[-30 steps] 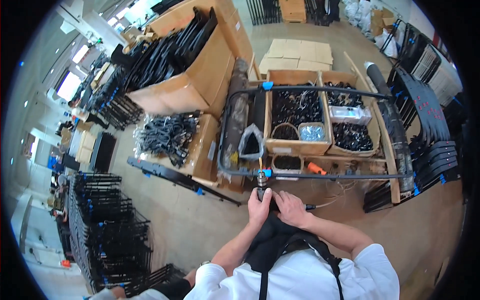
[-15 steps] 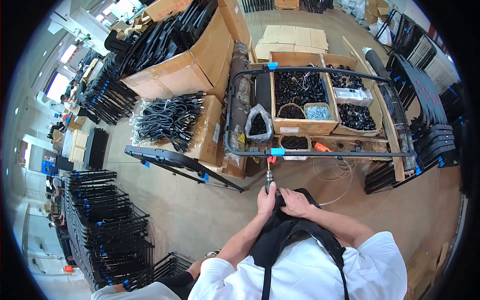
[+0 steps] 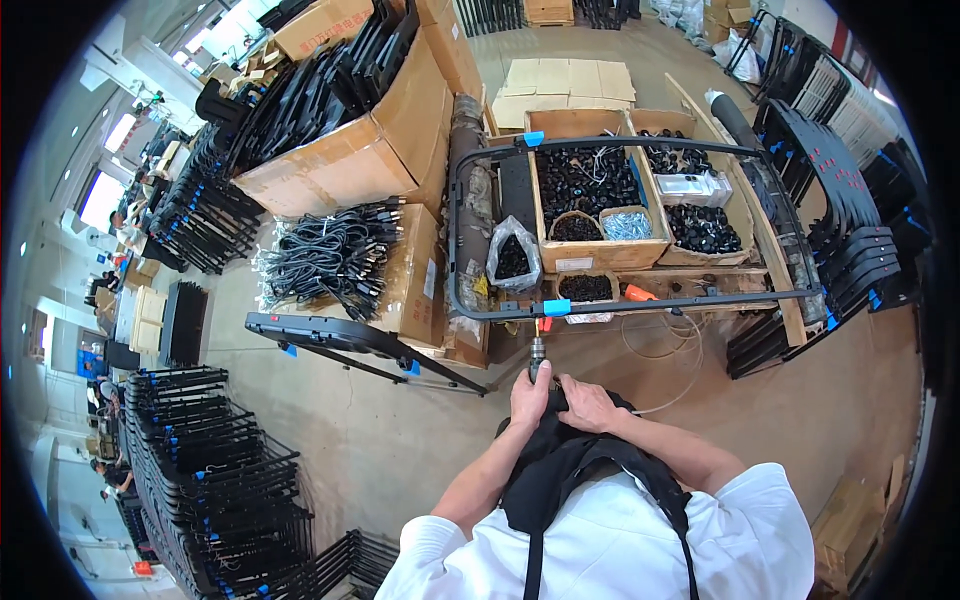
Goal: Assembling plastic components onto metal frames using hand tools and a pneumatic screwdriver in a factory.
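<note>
My left hand (image 3: 530, 398) is closed around the front of an air drill (image 3: 538, 350), its metal chuck facing away from me. The drill's bit reaches the near rail of a black metal frame (image 3: 680, 301), beside a blue clip (image 3: 556, 307) and a small red piece (image 3: 544, 324). My right hand (image 3: 588, 404) is curled over the rear of the drill, against my black apron (image 3: 570, 465); its grip is partly hidden. A clear hose (image 3: 668, 404) runs out by my right hand. The frame lies across boxes of small parts.
Beneath the frame are a wooden box of black parts (image 3: 590, 185), a plastic bag (image 3: 514, 256) and an orange-handled tool (image 3: 640, 293). Bundled cables (image 3: 335, 258) top a carton to the left. Another black frame (image 3: 350, 335) leans there. Frames are stacked left (image 3: 215, 470) and right (image 3: 860, 265).
The view has shifted slightly, moving the bench and boxes a little left in the picture. Both hands keep their hold on the drill. A person's sleeve and knee at the lower left have left the view.
</note>
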Motion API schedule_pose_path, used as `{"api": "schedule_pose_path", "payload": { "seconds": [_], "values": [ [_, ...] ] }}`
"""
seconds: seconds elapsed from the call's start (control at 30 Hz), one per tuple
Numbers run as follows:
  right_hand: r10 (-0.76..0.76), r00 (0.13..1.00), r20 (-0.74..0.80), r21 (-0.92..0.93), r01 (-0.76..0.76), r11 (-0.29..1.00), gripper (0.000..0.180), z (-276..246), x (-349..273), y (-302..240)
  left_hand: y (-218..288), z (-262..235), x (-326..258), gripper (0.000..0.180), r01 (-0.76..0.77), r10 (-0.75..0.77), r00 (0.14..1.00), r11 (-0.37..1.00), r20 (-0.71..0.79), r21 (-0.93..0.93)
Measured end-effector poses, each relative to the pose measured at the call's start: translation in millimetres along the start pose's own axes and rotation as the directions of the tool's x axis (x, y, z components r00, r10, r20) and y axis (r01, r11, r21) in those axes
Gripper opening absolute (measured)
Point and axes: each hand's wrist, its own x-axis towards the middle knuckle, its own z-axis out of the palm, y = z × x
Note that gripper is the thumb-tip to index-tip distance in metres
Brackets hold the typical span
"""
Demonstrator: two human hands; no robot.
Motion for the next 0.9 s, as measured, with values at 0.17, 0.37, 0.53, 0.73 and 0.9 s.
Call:
{"api": "schedule_pose_path", "payload": {
  "seconds": [0.17, 0.37, 0.53, 0.73, 0.9],
  "values": [
    [0.008, 1.000, 0.011, -0.022, -0.008, 1.000, 0.079, -3, 5, 4, 5, 3, 4, 0.062, 0.018, -0.018, 1.000, 1.000, 0.002, 0.022],
    [0.027, 0.999, 0.032, -0.091, -0.024, 0.996, 0.088, -10, 9, 0, 6, 6, 8, 0.061, -0.003, 0.003, 1.000, 1.000, -0.025, 0.021],
    [0.026, 0.999, 0.020, -0.083, -0.024, 0.996, 0.084, -13, 9, 5, 8, 9, 13, 0.059, 0.037, -0.037, 0.999, 0.999, 0.005, -0.018],
    [-0.119, 0.993, -0.018, -0.074, 0.118, 0.990, 0.063, -2, 13, 6, 9, 9, 14, 0.057, 0.001, 0.000, 0.999, 1.000, -0.036, 0.016],
    [-0.097, 0.995, -0.038, -0.050, 0.095, 0.994, 0.055, 4, 6, 6, 9, 8, 5, 0.055, 0.032, -0.032, 0.999, 0.997, 0.009, -0.071]
  ]
}}
